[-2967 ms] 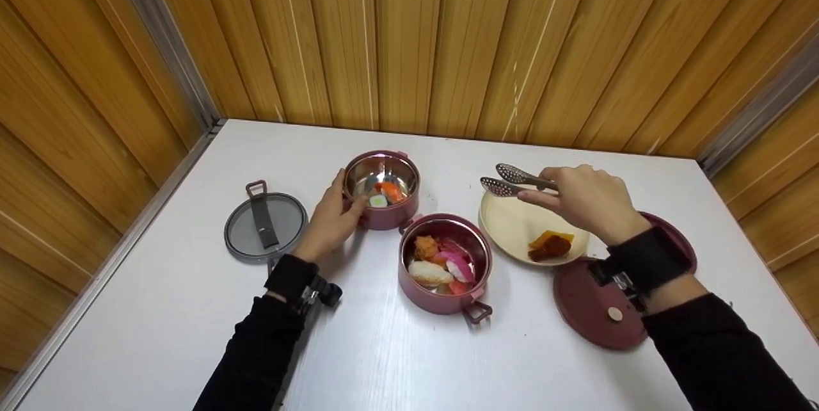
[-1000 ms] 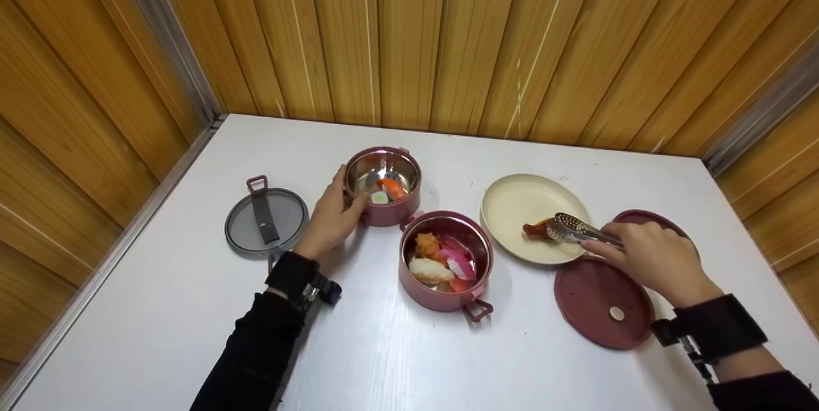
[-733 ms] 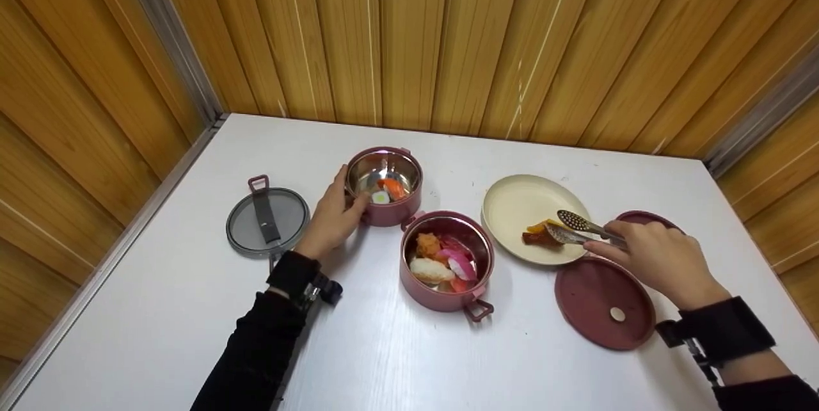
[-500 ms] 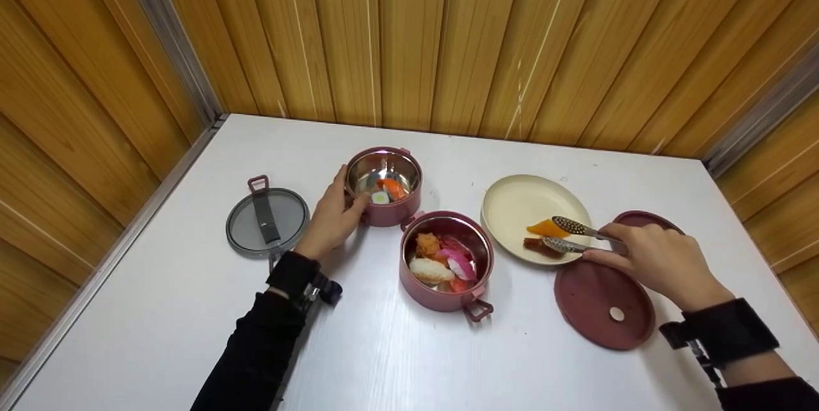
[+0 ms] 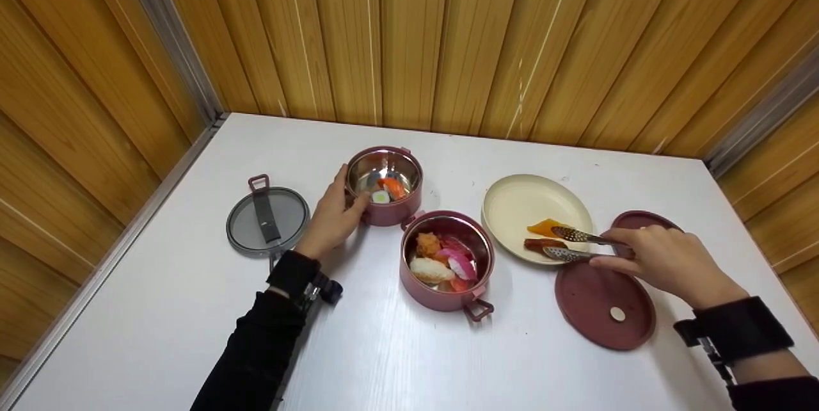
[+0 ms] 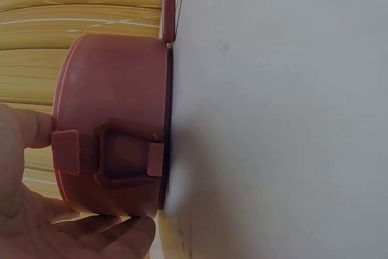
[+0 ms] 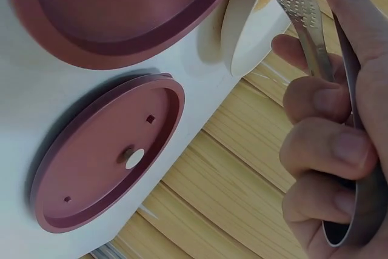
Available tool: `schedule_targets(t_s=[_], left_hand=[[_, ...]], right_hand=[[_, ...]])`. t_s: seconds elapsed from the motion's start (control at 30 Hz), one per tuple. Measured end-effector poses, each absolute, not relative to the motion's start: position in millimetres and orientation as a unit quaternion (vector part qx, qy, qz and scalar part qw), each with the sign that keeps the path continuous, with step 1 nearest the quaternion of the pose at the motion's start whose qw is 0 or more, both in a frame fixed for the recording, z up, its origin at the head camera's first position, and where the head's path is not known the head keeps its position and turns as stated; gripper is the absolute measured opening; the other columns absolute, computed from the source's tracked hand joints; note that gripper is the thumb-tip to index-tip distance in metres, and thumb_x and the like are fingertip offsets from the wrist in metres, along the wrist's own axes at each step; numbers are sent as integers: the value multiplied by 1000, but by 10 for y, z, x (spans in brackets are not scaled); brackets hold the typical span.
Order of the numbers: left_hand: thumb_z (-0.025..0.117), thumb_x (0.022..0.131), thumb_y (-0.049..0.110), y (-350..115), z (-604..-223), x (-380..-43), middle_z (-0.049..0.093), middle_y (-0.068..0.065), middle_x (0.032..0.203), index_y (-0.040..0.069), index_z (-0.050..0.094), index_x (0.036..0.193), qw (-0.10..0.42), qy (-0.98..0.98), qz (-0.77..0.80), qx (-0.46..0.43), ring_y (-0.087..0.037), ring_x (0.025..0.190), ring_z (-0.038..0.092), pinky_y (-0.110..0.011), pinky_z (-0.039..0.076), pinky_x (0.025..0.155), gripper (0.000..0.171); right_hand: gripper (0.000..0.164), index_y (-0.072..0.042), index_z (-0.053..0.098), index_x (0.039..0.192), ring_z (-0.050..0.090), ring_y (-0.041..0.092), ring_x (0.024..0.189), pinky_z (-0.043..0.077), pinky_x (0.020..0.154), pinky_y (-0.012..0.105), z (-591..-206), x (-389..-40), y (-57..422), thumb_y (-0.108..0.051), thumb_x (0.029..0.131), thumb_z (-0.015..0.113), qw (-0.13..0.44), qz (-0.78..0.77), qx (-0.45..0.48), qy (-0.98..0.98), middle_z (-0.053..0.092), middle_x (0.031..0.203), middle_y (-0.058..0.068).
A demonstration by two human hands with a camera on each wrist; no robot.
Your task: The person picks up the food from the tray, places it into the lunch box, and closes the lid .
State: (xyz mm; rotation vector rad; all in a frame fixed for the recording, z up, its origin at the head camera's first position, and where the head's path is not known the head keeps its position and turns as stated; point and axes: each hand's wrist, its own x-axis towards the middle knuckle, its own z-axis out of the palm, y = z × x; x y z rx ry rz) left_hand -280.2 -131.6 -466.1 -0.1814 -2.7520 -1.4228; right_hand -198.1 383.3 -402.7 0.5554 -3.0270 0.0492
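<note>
My left hand [image 5: 333, 216] grips the left side of a round dusty-red lunch-box bowl [image 5: 393, 211] at the back; in the left wrist view its fingers [image 6: 130, 238] curve along the wall. Inside lie an orange-topped sushi piece [image 5: 391, 188] and a small white-and-green roll [image 5: 380, 197]. With my right hand [image 5: 665, 264] I hold perforated metal tongs [image 7: 312, 34], their tips parted over a cream plate [image 5: 521, 196]. One tip overlaps a brown food piece [image 5: 540, 244], the other the edge of a yellow-orange slice [image 5: 544, 226].
A second red bowl [image 5: 441, 299] with several food pieces stands front centre. Two dark-red lids, a nearer lid [image 5: 595, 308] and a farther lid [image 5: 640, 217], lie right of the plate. A grey lid [image 5: 291, 212] with a strap lies left. Wood-patterned walls [image 5: 409, 40] border the white table [image 5: 358, 360].
The right hand first came down to the plate with the tongs. The tips then parted, the yellow slice and brown piece now lie apart, and the hand drew slightly right. The left hand stayed put.
</note>
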Motion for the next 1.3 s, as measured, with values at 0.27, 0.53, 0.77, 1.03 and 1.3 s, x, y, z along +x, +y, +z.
schedule_targets(t_s=[0.27, 0.53, 0.77, 1.03, 1.3], left_hand=[[55, 110, 33, -1304, -4653, -2800, 28, -29, 173, 3, 11, 172, 14, -890, -452, -61, -45, 162, 29, -57, 24, 135, 82], [57, 110, 32, -1290, -4661, -2803, 31, -30, 172, 0, 14, 171, 28, -887, -457, -66, -45, 161, 31, -57, 25, 134, 81], [56, 110, 33, -1297, -4661, -2795, 29, -29, 173, 2, 12, 172, 20, -888, -455, -62, -45, 161, 30, -57, 23, 135, 82], [56, 110, 32, -1306, -4654, -2794, 27, -29, 174, 1, 12, 172, 23, -888, -454, -64, -45, 162, 29, -56, 22, 135, 82], [54, 110, 35, -1319, -4660, -2803, 29, -29, 173, 2, 11, 172, 21, -891, -450, -64, -44, 161, 31, -55, 25, 135, 82]], right_hand=[[46, -13, 82, 112, 69, 26, 67, 54, 54, 52, -4070, -2065, 3804, -55, 92, 80, 30, 4, 195, -980, 80, 87, 8], [40, -18, 80, 104, 61, 26, 59, 44, 46, 44, -4107, -2077, 3680, -56, 92, 79, 63, -13, 180, -982, 70, 72, 3], [44, -17, 80, 108, 58, 25, 56, 41, 43, 42, -4083, -2024, 3629, -57, 91, 79, 77, -21, 176, -981, 67, 68, 5], [43, -16, 80, 108, 47, 20, 45, 36, 38, 39, -4076, -1923, 3651, -51, 84, 87, 143, -46, 216, -965, 56, 56, 0], [56, -14, 77, 103, 49, 30, 46, 36, 36, 42, -4181, -1894, 3630, -67, 97, 62, 224, -89, 260, -935, 59, 58, 5]])
